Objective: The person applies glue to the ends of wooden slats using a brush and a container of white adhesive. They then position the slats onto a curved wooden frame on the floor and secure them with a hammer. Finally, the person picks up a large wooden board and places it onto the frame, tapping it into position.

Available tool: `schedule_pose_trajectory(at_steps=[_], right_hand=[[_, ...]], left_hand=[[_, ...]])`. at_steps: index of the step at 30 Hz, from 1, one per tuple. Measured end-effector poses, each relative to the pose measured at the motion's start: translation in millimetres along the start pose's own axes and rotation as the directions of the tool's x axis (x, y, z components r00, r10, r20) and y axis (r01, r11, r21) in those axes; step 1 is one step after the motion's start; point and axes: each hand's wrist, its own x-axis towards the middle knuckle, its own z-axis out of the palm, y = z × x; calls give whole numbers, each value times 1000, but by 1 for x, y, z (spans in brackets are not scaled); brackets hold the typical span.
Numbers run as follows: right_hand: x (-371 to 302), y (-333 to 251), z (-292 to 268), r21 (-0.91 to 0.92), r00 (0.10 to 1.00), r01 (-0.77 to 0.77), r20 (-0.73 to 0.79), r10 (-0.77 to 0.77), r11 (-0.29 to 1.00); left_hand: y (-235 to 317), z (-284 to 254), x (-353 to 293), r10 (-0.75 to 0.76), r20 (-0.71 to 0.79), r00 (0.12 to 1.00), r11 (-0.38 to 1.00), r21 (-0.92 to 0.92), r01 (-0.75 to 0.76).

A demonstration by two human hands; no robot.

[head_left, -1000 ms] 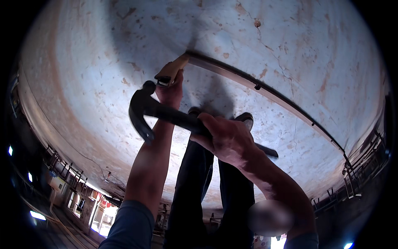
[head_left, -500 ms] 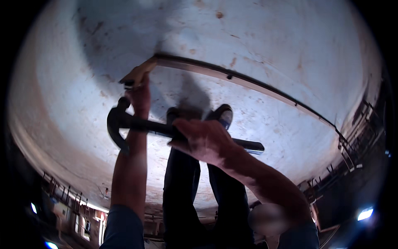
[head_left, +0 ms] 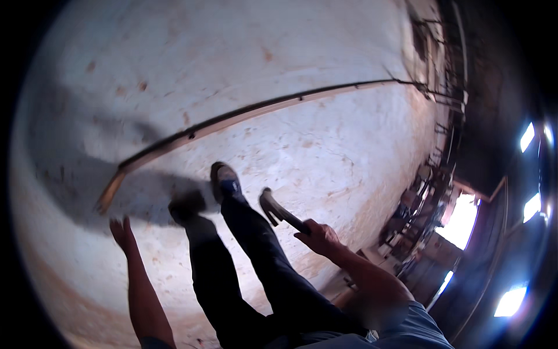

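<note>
A claw hammer (head_left: 285, 213) with a dark handle is gripped in my right hand (head_left: 322, 238), out to the right of my legs, its head toward the upper left. My left hand (head_left: 122, 234) holds nothing, with its fingers stretched up and apart. Just above those fingers, apart from them, is the light wooden end piece (head_left: 110, 191) of a long pole-like bar (head_left: 232, 120). The bar lies across the pale floor, dark along its far edge and light wood along its near side, with small dark knobs on it.
My two shoes (head_left: 225, 180) stand on the stained pale floor (head_left: 325, 157), on the near side of the bar. Along the right are racks (head_left: 444, 99), piled items (head_left: 407, 215) and a bright opening (head_left: 462, 221). A dark shadow (head_left: 64, 157) covers the floor at left.
My left hand has come away from the wooden end piece and drawn back. My right hand has swung the hammer to the right. The view has turned rightward.
</note>
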Motion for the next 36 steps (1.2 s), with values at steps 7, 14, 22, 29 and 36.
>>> schedule_pose_trajectory(at_steps=[7,14,22,29,36], right_hand=[[-180,173,79,130,894,-421,-110,435,898],[-326,256,182,214,703,-691,423,572,691],[-342,303,197,869,934,-349,295,201,350],[-275,335,126,816,712,-566,556,429,-118],[-234,409,61,798,713,-483,597,367,-361]], left_hand=[[21,-97,-184,-238,501,832,837,540,-86],[169,-146,-222,-303,522,797,907,415,73],[448,15,-247,-8,705,709,836,394,-383],[582,159,-278,242,941,237,12,242,-970],[715,361,-285,51,902,-429,-829,-201,-522]])
